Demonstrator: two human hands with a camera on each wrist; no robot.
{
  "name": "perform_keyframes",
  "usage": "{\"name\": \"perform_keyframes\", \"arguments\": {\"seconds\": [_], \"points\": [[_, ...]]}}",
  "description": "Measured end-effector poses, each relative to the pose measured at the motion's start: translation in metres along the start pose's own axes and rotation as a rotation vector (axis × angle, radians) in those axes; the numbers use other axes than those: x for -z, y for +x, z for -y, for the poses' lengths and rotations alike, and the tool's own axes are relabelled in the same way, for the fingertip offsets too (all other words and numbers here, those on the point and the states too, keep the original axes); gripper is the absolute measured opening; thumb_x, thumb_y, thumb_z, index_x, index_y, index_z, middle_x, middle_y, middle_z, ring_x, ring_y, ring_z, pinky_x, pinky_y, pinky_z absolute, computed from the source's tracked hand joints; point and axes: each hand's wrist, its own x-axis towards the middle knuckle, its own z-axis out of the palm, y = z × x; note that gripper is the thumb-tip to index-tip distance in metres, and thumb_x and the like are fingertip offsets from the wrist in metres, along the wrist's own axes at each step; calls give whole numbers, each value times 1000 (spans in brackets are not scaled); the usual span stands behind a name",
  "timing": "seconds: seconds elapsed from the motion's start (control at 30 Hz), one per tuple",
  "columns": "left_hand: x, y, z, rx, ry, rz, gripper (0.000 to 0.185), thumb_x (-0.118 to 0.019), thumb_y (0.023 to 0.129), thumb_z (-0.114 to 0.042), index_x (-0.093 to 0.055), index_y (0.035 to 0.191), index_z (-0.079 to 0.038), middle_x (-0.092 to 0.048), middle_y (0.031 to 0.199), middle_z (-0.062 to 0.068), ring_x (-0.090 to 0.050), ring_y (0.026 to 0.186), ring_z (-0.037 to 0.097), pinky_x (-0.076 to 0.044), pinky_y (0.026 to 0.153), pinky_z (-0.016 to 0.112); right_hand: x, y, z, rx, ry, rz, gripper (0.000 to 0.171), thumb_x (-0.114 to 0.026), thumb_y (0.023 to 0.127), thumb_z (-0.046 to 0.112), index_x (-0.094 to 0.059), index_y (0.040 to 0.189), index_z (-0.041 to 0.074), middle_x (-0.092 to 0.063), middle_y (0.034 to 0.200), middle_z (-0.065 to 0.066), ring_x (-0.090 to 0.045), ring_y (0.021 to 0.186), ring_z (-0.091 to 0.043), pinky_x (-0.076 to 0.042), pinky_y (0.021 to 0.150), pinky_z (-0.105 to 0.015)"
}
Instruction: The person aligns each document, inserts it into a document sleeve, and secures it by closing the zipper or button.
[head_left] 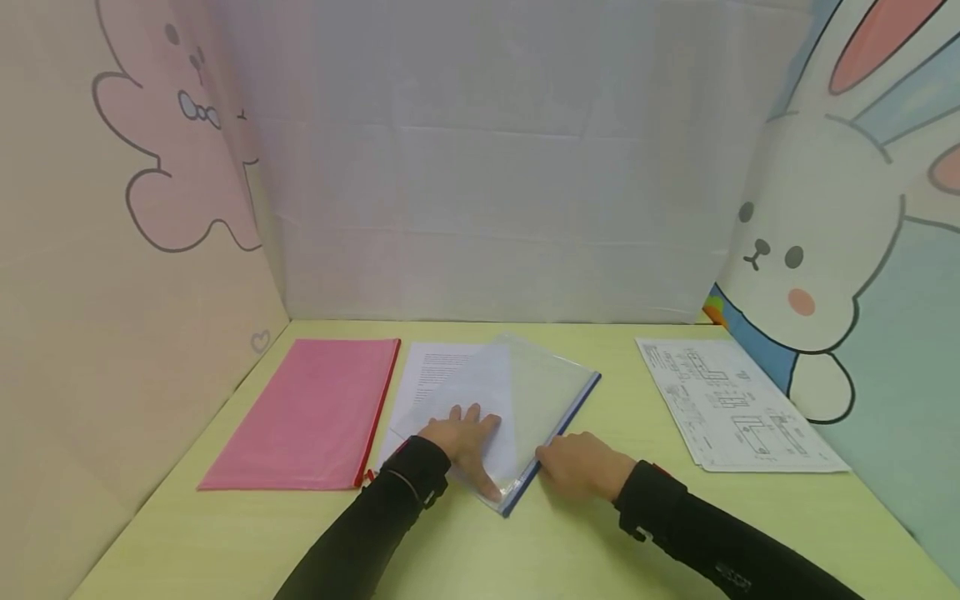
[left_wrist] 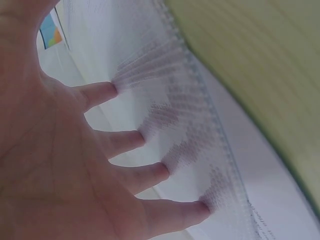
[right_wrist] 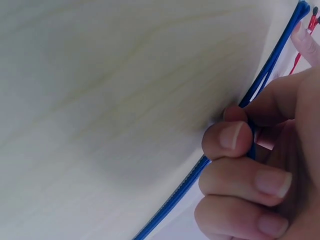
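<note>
A clear zip pouch [head_left: 543, 387] with a blue zipper edge [head_left: 558, 429] lies tilted at the middle of the yellow-green table [head_left: 480, 550], with a white sheet [head_left: 480, 392] at its mouth. My left hand [head_left: 467, 433] lies flat on that sheet, fingers straight and spread [left_wrist: 150, 137]; whether they are inside the pouch I cannot tell. My right hand [head_left: 551, 467] pinches the blue zipper edge [right_wrist: 172, 197] near the pouch's front corner, between thumb [right_wrist: 227, 140] and curled fingers. A printed page [head_left: 431, 371] lies partly under the pouch.
A pink zip pouch [head_left: 311, 412] with a red zipper [head_left: 377, 412] lies flat to the left. Sheets with line drawings [head_left: 731, 408] lie at the right. Cartoon-printed panels wall the table on the left, back and right.
</note>
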Motion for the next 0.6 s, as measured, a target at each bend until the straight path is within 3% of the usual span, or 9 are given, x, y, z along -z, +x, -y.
{"name": "perform_keyframes", "arguments": {"seconds": [0.37,0.6], "points": [[-1,-2,0,-5,4,-1,118,-89,60,-67,-38,157,-24,-29,164,13,-28,148,43,-34,107,69,-2,-1,-2,22,21,-29,16,-60,99,17,-59,83,11,-50,70,2,-46,60,-14,-43,57,-34],[2,-4,-2,7,13,4,116,-89,62,-67,-38,157,-25,-29,165,12,-27,149,41,-34,108,68,-4,2,-5,-30,-3,-23,17,-60,99,19,-60,83,12,-48,69,3,-45,60,-15,-41,58,-33]]}}
